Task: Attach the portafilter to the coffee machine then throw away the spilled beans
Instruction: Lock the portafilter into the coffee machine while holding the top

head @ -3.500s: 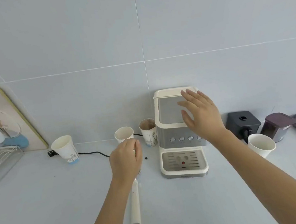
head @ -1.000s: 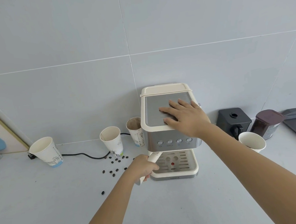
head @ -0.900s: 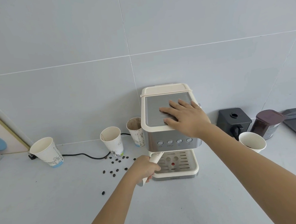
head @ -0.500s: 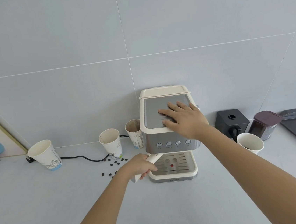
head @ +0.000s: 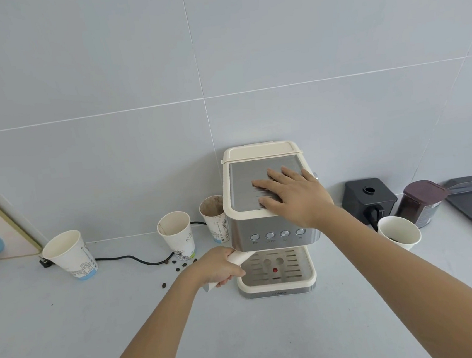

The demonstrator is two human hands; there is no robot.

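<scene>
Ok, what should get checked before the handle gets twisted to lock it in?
1. Left hand wrapped round the portafilter handle: ok.
2. Right hand flat on top of the coffee machine to steady it: ok.
3. Portafilter head seated under the machine: cannot tell, hidden.
4. Drip tray free of cups: ok.
5. Spilled beans cleaned off the counter: not ok, still lying by the paper cup.

The coffee machine (head: 270,227) is cream with a brushed silver front. The spilled beans (head: 179,265) are dark brown on the pale grey table (head: 70,327).
</scene>
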